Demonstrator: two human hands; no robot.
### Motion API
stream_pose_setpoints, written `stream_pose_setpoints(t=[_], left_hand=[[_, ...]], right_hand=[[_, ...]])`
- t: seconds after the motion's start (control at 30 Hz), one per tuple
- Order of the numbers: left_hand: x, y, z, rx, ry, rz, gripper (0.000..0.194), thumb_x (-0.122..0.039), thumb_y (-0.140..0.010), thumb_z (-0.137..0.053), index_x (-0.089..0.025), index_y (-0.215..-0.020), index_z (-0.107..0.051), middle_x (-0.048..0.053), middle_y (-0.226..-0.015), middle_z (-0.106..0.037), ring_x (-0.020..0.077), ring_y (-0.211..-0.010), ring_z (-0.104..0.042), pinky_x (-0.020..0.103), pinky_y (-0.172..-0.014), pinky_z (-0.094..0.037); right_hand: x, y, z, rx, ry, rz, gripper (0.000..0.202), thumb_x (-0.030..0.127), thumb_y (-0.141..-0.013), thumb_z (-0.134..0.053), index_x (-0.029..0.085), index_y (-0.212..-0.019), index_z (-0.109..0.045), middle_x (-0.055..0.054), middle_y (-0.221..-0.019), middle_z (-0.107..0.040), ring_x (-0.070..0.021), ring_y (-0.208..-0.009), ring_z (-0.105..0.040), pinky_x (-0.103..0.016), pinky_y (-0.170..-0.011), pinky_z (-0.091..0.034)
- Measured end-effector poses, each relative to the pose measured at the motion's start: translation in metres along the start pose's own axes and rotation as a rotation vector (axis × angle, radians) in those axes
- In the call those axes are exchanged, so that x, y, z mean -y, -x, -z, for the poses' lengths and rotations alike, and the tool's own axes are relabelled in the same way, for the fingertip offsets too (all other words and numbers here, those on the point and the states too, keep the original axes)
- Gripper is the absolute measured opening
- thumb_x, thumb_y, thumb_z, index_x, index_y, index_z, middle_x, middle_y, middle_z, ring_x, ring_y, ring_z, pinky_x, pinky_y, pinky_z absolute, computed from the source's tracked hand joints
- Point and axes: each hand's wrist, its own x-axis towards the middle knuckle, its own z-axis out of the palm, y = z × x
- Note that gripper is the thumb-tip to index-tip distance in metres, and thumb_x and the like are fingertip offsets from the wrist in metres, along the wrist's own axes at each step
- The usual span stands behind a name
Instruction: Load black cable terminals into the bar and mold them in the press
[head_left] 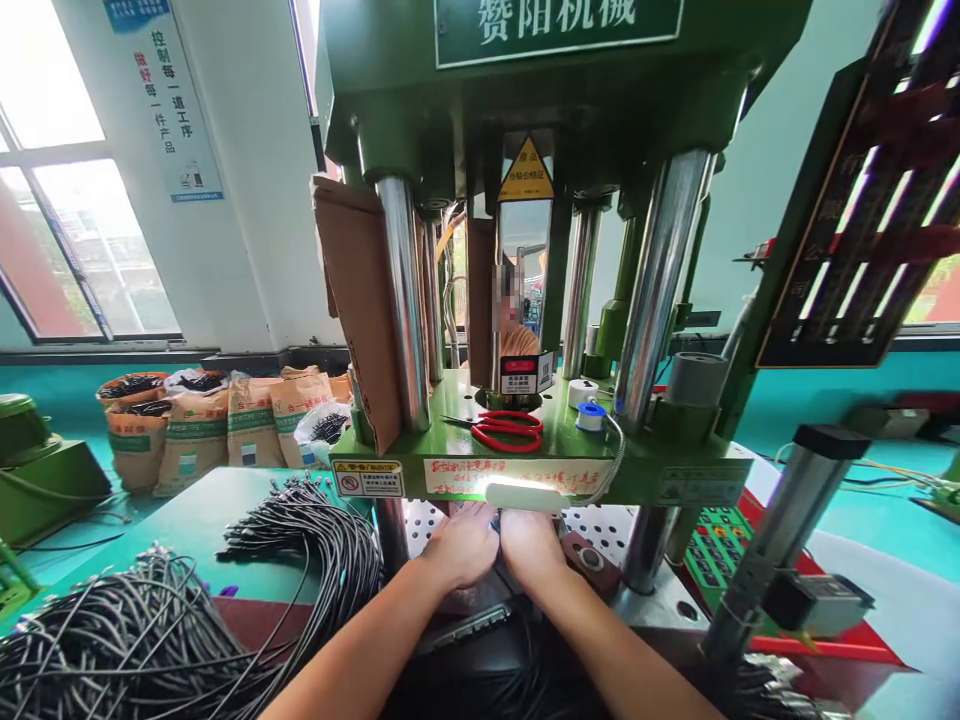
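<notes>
My left hand point(461, 545) and my right hand point(531, 548) are side by side under the front edge of a green press point(637, 480), over its lower work area. Both look curled, with the fingertips pointing inward and hidden by a lit white lamp bar point(525, 497) and the hands themselves. A small dark, bluish bit shows between them, too small to name. Just below the hands lies a metal bar-shaped mold part point(472, 628). Right of my right hand is a brown metal block point(591, 560) with a round hole.
Black cables with metal ends point(337, 530) lie bundled at left, with another large heap point(112, 640) nearer. Red-handled scissors point(506, 430) and a blue-and-white tape spool point(591, 417) rest on the press ledge. Steel columns point(660, 290) flank the opening. A button panel point(716, 550) is at right.
</notes>
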Motion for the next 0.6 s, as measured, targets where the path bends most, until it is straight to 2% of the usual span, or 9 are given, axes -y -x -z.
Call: stream_pose_setpoints(t=[0.07,0.17,0.33,0.5,0.6], left_hand=[[-0.004,-0.002,0.002,-0.007,-0.005,-0.007,0.045,-0.02,-0.086,-0.027,-0.017,-0.123,-0.052,0.009,-0.127,-0.059,0.0212,-0.12,-0.05,0.04,-0.104,-0.036],[-0.009,-0.003,0.002,-0.028,-0.012,-0.027,0.047,-0.021,-0.086,-0.03,-0.018,-0.129,-0.048,0.007,-0.134,-0.054,0.0213,-0.124,-0.047,0.041,-0.107,-0.032],[-0.005,0.0,0.001,-0.018,-0.015,-0.052,0.05,-0.023,-0.083,-0.036,-0.02,-0.132,-0.045,0.006,-0.137,-0.052,0.0232,-0.124,-0.046,0.043,-0.106,-0.033],[-0.003,-0.001,0.004,-0.013,-0.023,-0.062,0.053,-0.021,-0.082,-0.036,-0.02,-0.134,-0.044,0.005,-0.136,-0.053,0.0199,-0.125,-0.047,0.038,-0.106,-0.035],[-0.006,0.002,0.002,-0.059,-0.037,-0.008,0.048,-0.021,-0.083,-0.034,-0.017,-0.128,-0.05,0.008,-0.131,-0.057,0.0212,-0.122,-0.049,0.039,-0.106,-0.035]], right_hand=[[-0.004,0.003,0.004,0.023,0.018,-0.006,0.018,0.026,-0.091,-0.058,0.016,-0.105,-0.062,-0.006,-0.109,-0.065,-0.0196,-0.094,-0.063,-0.041,-0.084,-0.052],[-0.022,0.01,0.013,0.021,0.041,-0.026,0.018,0.026,-0.092,-0.056,0.017,-0.106,-0.062,-0.006,-0.111,-0.064,-0.0191,-0.095,-0.063,-0.041,-0.084,-0.052],[-0.05,0.027,0.018,0.049,0.099,-0.092,0.017,0.026,-0.094,-0.053,0.016,-0.103,-0.064,-0.005,-0.104,-0.067,-0.0199,-0.098,-0.062,-0.043,-0.089,-0.049],[-0.048,0.028,0.012,0.117,0.121,-0.096,0.018,0.028,-0.093,-0.054,0.016,-0.102,-0.063,-0.004,-0.099,-0.068,-0.0195,-0.094,-0.064,-0.042,-0.086,-0.051],[-0.047,0.024,0.006,0.145,0.118,-0.099,0.017,0.027,-0.092,-0.056,0.015,-0.101,-0.064,-0.005,-0.102,-0.067,-0.0199,-0.096,-0.063,-0.043,-0.087,-0.05]])
